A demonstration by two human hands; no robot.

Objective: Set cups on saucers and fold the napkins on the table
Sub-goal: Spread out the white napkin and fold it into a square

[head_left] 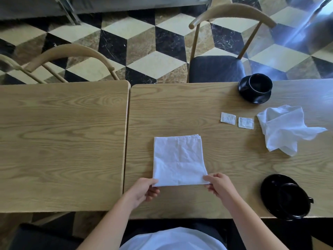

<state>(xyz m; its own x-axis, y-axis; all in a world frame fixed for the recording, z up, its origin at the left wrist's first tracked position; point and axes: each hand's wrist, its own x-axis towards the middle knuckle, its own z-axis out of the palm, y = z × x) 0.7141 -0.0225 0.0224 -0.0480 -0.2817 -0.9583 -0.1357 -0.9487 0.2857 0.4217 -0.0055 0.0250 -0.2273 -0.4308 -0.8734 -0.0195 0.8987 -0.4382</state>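
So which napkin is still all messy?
The crumpled napkin on the right, beside the two small packets. The other napkin, held by both hands, lies flat and folded.

Sachets (237,121) and crumpled napkin (284,129) crowd the right.

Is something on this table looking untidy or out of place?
Yes. The crumpled napkin at the right lies unfolded and bunched, unlike the folded napkin that both hands hold. Both cups sit on saucers.

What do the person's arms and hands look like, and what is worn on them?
Both forearms are bare: no sleeves, gloves, watch or rings are visible on the left hand or the right hand. A white garment covers the torso below.
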